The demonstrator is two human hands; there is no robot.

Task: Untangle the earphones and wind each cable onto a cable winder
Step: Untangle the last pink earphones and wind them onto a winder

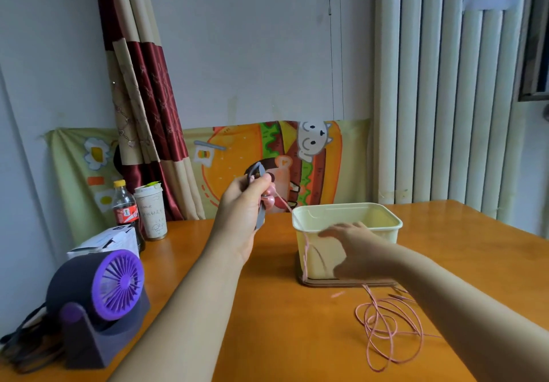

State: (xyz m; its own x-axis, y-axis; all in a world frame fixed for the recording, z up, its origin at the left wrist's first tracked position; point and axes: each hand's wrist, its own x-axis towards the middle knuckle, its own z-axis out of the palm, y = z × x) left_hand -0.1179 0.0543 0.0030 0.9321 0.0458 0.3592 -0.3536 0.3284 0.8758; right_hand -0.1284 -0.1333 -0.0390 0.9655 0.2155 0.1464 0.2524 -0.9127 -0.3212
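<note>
**Item record: 2 hands, 1 pink earphone set, 1 winder, 1 container**

1. Left hand (pixel 242 203): raised off the table at frame centre, forearm rising from 7 o'clock, palm turned toward 3 o'clock. Fingers and thumb curl round a grey cable winder (pixel 260 218), held upright, with the pink earbuds (pixel 269 200) pinched against it.

2. Right hand (pixel 353 248): low, forearm entering from 4 o'clock, back of hand up, in front of the container's near wall. Fingers look stretched out toward 9 o'clock and are blurred. No grip shows; whether they touch the cable cannot be told.

3. Pink cable (pixel 389 331): runs from the left hand toward 4 o'clock, crosses the container's 9 o'clock corner and drops down its front wall. The rest lies in loose loops on the table (pixel 282 337) at 5 o'clock of the container.

4. Cream container (pixel 383 212): rectangular, open-topped, upright on a brown base (pixel 341 283), at 3 o'clock of the left hand. Only its upper inner walls show; contents cannot be told.

5. Other stock, 8 to 9 o'clock of frame: purple desk fan (pixel 116 285), white box (pixel 110 240), cola bottle (pixel 126 208), paper cup (pixel 151 212).
</note>
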